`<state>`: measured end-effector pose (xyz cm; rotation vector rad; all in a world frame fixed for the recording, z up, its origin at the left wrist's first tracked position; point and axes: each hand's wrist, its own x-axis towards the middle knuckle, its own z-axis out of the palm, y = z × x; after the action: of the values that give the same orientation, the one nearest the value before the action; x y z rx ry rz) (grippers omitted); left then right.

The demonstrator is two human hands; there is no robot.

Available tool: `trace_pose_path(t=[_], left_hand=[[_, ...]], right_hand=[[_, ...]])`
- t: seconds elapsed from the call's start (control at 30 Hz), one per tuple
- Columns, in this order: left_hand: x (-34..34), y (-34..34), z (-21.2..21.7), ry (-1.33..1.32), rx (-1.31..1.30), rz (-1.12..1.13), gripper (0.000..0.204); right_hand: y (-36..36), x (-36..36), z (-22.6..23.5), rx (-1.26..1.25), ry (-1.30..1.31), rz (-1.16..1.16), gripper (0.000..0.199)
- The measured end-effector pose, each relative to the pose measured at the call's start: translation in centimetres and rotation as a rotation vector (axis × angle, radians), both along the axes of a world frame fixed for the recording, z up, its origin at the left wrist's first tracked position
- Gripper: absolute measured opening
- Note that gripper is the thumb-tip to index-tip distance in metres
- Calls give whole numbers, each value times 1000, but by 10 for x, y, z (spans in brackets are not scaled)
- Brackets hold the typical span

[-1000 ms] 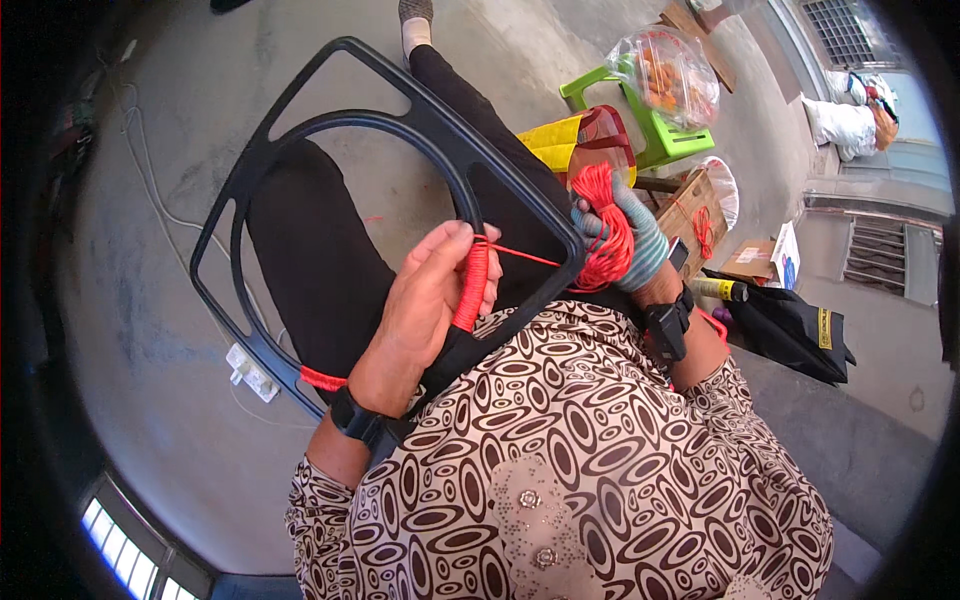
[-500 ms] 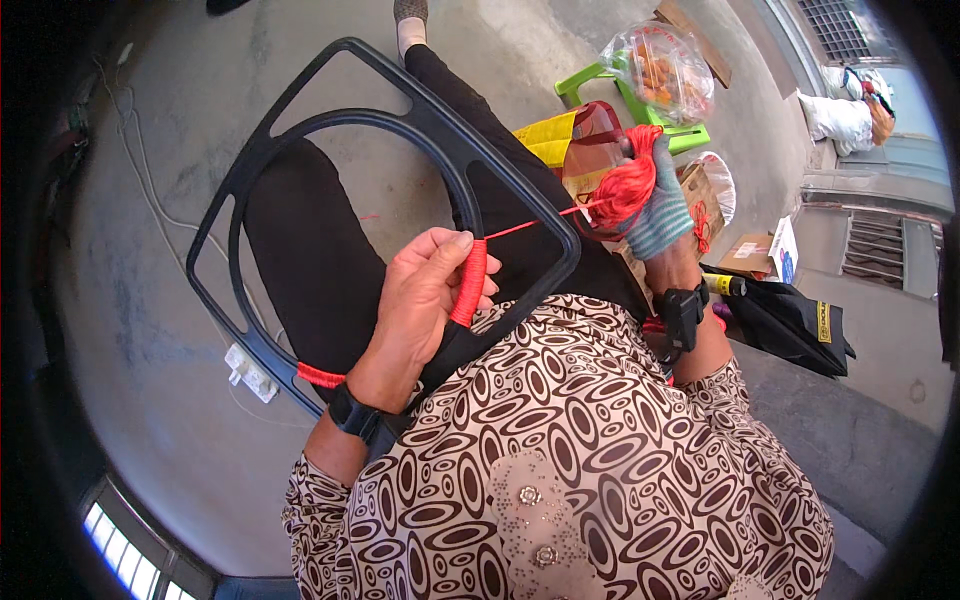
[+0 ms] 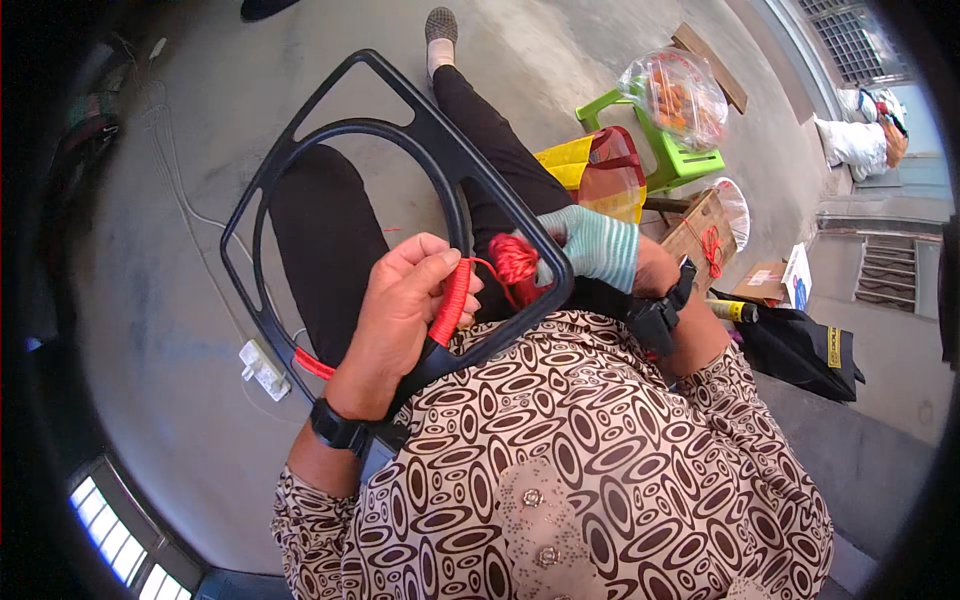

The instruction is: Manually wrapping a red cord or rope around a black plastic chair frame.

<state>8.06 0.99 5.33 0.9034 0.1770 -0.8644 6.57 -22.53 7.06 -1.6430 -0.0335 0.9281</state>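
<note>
A black plastic frame [image 3: 497, 182] with a round inner ring lies tilted across my lap. My left hand [image 3: 390, 310], bare, is closed around the ring, thumb and fingers pinching the upper end of a tight red cord wrapping [image 3: 453, 303]. From there a short, slack strand leads to a red cord bundle [image 3: 514, 260]. My right hand [image 3: 597, 247], in a striped grey-green glove, grips that bundle; the frame's right bar crosses in front of its fingertips, partly hiding them. The bundle shows in the gap between ring and outer bar. Another red wrapping [image 3: 314, 364] sits lower left on the frame.
On the right stand a green stool [image 3: 680, 160] bearing a plastic bag of orange items [image 3: 680, 95], a yellow and red bag [image 3: 610, 170], and a wooden box [image 3: 703, 235] with red cord on it. A white power strip [image 3: 263, 368] lies on the floor at left.
My right hand has come left and down with the cord bundle, from outside the frame to its right bar. The taut strand has gone slack. My left hand still pinches the wrapping.
</note>
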Motion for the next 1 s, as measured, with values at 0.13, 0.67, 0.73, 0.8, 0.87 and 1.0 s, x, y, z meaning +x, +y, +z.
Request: trace_pose_path(t=[0.13, 0.67, 0.73, 0.8, 0.87, 1.0], left_hand=[[-13, -9, -7, 6, -104, 85, 8], [-14, -5, -19, 150, -63, 118, 41], [-13, -3, -21, 193, -28, 38, 44], [-11, 0, -25, 239, -57, 10, 45], [-9, -1, -24, 237, -99, -38, 46], [-8, 1, -23, 181, -83, -81, 43]], right_hand=[[19, 4, -23, 324, -51, -286, 48], [38, -5, -47, 634, 440, -682, 37], [44, -2, -48, 653, 256, -807, 31], [38, 24, -54, 613, 235, -911, 30], [29, 36, -54, 609, 89, -1078, 31], [-21, 22, -47, 967, 65, -1186, 33]])
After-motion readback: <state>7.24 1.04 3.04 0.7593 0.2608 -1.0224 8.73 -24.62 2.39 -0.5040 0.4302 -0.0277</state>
